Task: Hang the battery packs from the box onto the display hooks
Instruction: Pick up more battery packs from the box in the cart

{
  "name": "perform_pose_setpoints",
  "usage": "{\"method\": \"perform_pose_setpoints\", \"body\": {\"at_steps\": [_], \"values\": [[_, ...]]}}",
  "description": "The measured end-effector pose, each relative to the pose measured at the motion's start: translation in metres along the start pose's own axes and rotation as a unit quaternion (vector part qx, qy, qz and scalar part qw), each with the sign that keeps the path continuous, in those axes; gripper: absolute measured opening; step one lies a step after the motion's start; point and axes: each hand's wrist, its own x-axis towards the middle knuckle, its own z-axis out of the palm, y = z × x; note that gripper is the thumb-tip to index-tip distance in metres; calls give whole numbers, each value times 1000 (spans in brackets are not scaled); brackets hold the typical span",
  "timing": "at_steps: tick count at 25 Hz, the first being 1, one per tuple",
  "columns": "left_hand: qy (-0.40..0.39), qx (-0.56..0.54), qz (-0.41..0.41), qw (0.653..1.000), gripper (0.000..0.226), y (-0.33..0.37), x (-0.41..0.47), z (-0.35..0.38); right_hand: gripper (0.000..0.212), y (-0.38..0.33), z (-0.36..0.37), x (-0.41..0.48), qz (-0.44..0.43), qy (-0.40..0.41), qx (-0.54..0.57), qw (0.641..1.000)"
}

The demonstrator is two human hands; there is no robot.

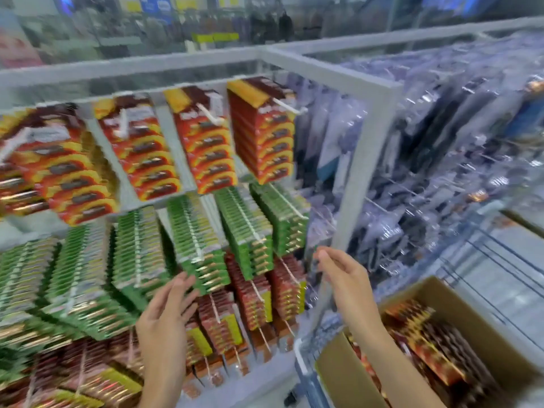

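Motion blur smeared the whole view, so no print on the packs could be read. The right grip (pixel 338 272) was raised beside the rack's grey post (pixel 350 201), thumb and fingertips drawn close together. Whether they pinched anything, I could not tell. The left grip (pixel 167 313) was spread, fingers straight, tips at the lower edge of a row of green packs (pixel 200 240); contact was unclear. Both forearms ran off the bottom edge.

The box (pixel 338 375), brown cardboard, sat open low on the right and was cut off at the corner. Red-and-gold battery packs (pixel 426 340) stood in rows inside it. What carried it was hidden.

On the rack, white hooks (pixel 287 106) held red-and-yellow packs (pixel 265 136) along the top, the green ones in the middle and dark red packs (pixel 253 293) lowest, all tightly filled. Right of the post hung clear-wrapped goods (pixel 441 142), too blurred to name. Behind the rack, the shop showed only as smudges.

The gap between the two grips, in front of the dark red packs, was open.
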Motion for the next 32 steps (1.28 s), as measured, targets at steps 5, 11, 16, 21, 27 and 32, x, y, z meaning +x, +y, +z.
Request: {"method": "perform_pose_setpoints", "body": {"at_steps": [5, 11, 16, 21, 27, 32], "values": [[-105, 55, -91, 989, 26, -67, -45, 79, 23, 77, -98, -35, 81, 114, -12, 990], [-232, 134, -191, 944, 13, -163, -105, 182, 33, 159, -198, -63, 218, 223, -20, 950], [-309, 236, -277, 879, 12, -251, -151, 261, 29, 199, -256, -79, 298, 240, -21, 924], [-302, 319, -370, 818, 19, -321, -178, 312, 22, 209, -284, -82, 326, 229, -43, 916], [-238, 396, -384, 800, 17, -371, -191, 340, 12, 216, -296, -85, 329, 219, -65, 916], [-225, 508, -291, 778, 32, -374, -211, 351, 22, 221, -296, -85, 340, 222, -52, 912]]}}
